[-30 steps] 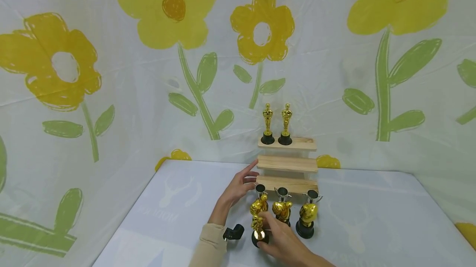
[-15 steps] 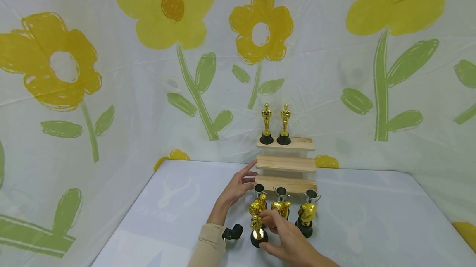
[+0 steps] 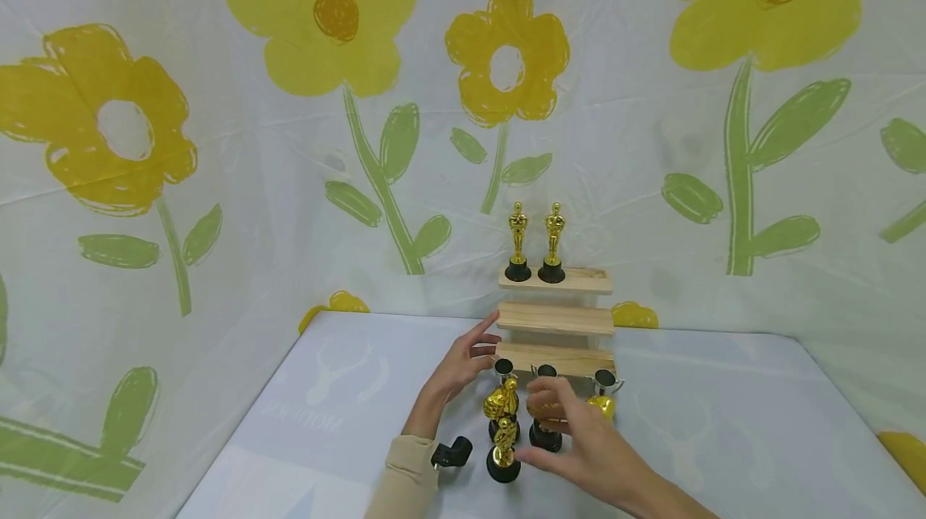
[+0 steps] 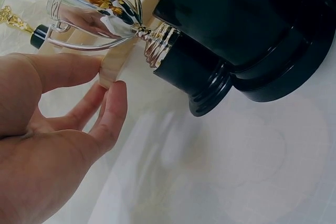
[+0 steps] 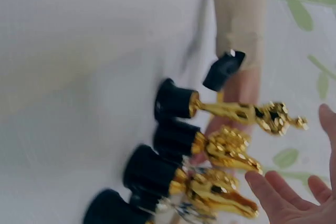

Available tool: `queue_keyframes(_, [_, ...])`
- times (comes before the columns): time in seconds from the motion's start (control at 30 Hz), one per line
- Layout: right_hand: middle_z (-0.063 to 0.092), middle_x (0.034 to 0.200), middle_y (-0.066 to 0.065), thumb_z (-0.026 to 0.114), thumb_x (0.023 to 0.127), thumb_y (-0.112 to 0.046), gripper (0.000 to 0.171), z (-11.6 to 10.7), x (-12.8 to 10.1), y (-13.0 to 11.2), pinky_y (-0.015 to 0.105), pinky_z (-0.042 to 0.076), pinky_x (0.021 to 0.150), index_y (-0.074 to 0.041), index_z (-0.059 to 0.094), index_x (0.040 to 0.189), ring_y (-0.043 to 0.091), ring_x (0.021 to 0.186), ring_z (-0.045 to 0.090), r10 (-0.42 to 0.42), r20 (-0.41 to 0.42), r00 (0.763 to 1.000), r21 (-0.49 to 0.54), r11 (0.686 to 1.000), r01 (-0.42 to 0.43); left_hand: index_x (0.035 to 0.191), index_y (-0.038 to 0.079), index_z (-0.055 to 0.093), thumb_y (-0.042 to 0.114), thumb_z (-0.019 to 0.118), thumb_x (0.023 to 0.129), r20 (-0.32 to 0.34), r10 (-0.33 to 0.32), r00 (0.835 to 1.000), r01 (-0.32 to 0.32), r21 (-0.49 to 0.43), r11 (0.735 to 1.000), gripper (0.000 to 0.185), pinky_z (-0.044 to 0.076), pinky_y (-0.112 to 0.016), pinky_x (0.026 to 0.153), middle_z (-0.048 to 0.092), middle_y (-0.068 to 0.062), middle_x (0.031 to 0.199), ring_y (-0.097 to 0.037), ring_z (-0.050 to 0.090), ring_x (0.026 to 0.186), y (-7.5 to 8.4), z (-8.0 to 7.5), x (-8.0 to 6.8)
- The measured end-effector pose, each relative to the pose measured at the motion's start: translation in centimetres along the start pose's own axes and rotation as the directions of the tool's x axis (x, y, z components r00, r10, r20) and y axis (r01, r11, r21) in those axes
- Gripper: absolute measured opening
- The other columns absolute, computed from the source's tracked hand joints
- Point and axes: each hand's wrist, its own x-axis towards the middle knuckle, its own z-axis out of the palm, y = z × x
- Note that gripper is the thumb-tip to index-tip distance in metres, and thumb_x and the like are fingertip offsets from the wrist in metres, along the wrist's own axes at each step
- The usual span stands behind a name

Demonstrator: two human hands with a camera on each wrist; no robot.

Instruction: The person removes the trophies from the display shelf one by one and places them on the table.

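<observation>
- The left hand (image 3: 463, 365) is lying relaxed on the pale table (image 3: 347, 414), its fingers straight and grasping nothing; the left wrist view is showing its fingertips (image 4: 113, 98) touching the left end of the wooden step stand (image 3: 555, 318).
- Just right of that hand, a small silver cup (image 3: 504, 368) is standing in front of the stand's lowest step, with a gold fist trophy (image 3: 501, 406) before it.
- Nearest the person, a gold statuette on a black base (image 3: 502, 455) is standing upright on the table, free of both hands.
- The right hand (image 3: 579, 443) is hovering released, fingers spread, just right of that statuette and in front of the middle gold trophy (image 3: 544, 422); whether it is touching that trophy cannot be told.
- Past the right hand, another silver cup (image 3: 604, 380) and the top of a third gold trophy (image 3: 602, 404) are showing.
- On the stand's top step, two gold statuettes (image 3: 535, 242) are standing side by side.
</observation>
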Motion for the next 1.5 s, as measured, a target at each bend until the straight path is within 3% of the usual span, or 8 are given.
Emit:
queue_keyframes(0.17, [0.066, 0.112, 0.003, 0.073, 0.083, -0.048, 0.06, -1.8, 1.1, -0.2, 0.033, 0.059, 0.083, -0.025, 0.043, 0.129, 0.026, 0.102, 0.07, -0.017, -0.058, 0.998, 0.008, 1.0, 0.018, 0.155, 0.031, 0.03, -0.011, 0.053, 0.087, 0.005, -0.009, 1.0, 0.009, -0.017, 1.0, 0.082, 0.052, -0.043, 0.096, 0.049, -0.028, 0.138, -0.04, 0.053, 0.125, -0.2, -0.1, -0.1])
queue_keyframes(0.5, [0.065, 0.119, 0.016, 0.071, 0.088, -0.038, 0.055, -6.1, 5.3, 0.2, 0.031, 0.06, 0.08, -0.016, 0.044, 0.131, 0.029, 0.104, 0.069, 0.021, -0.125, 0.992, 0.024, 1.0, -0.018, 0.154, 0.032, 0.031, -0.01, 0.054, 0.089, -0.003, -0.024, 1.0, 0.024, -0.031, 0.999, 0.081, 0.053, -0.041, 0.094, 0.051, -0.025, 0.137, -0.038, 0.053, 0.125, 0.0, 0.0, 0.0])
queue_keyframes(0.87, [0.065, 0.121, 0.024, 0.068, 0.091, -0.039, 0.061, -10.6, 10.3, 2.4, 0.049, 0.058, 0.082, -0.007, 0.041, 0.136, 0.041, 0.105, 0.068, 0.082, -0.163, 0.983, -0.109, 0.989, -0.1, 0.154, 0.032, 0.031, -0.01, 0.054, 0.089, 0.004, -0.023, 1.0, 0.023, -0.028, 0.999, 0.081, 0.053, -0.041, 0.094, 0.049, -0.027, 0.139, -0.038, 0.053, 0.125, 0.3, 0.0, -0.1])
queue_keyframes(1.23, [0.061, 0.128, 0.027, 0.064, 0.092, -0.046, 0.071, -12.3, 13.2, 3.8, 0.05, 0.055, 0.084, -0.003, 0.035, 0.141, 0.044, 0.114, 0.061, 0.166, -0.107, 0.98, -0.179, 0.967, -0.184, 0.155, 0.031, 0.03, -0.01, 0.054, 0.09, 0.004, -0.019, 1.0, 0.019, -0.045, 0.999, 0.08, 0.053, -0.038, 0.092, 0.05, -0.024, 0.138, -0.039, 0.052, 0.125, -0.1, 0.1, 0.0])
queue_keyframes(1.5, [0.057, 0.133, 0.028, 0.063, 0.093, -0.043, 0.073, -12.4, 15.2, 4.9, 0.05, 0.053, 0.086, -0.006, 0.029, 0.146, 0.044, 0.113, 0.061, 0.23, -0.13, 0.964, -0.138, 0.959, -0.247, 0.154, 0.032, 0.032, -0.009, 0.055, 0.089, -0.004, -0.022, 1.0, 0.022, -0.041, 0.999, 0.08, 0.054, -0.036, 0.089, 0.05, -0.025, 0.138, -0.036, 0.053, 0.124, 0.1, 0.0, 0.0])
